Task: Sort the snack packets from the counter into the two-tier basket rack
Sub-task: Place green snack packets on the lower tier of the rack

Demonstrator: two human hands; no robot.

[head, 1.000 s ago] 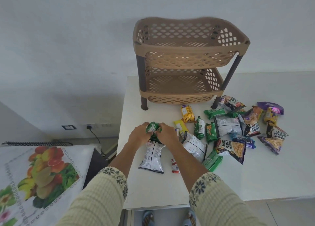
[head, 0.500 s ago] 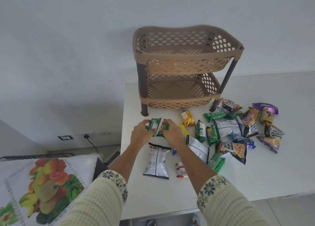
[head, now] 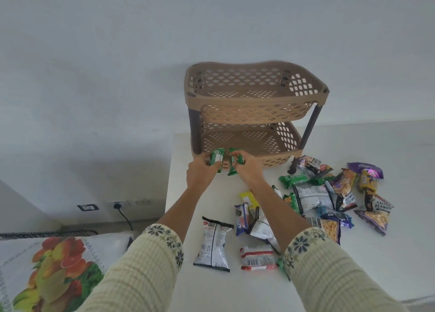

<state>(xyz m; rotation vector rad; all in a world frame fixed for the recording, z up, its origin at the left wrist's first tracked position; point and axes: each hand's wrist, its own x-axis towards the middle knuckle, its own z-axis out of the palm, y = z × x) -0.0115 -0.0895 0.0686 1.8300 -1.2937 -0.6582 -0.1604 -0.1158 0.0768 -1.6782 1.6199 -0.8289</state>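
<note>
Left hand (head: 202,171) grasps one green packet (head: 217,159); right hand (head: 250,170) grasps a second green packet (head: 235,160). Both are held before the lower tier (head: 249,143) of the rack (head: 247,117), likely sorted alike.

dim flat light, soft blur, wide-angle distortion

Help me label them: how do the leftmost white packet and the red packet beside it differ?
The white packet is bigger and lies end-on to the person; the red packet is smaller and lies sideways. Both lie flat on the counter.
</note>
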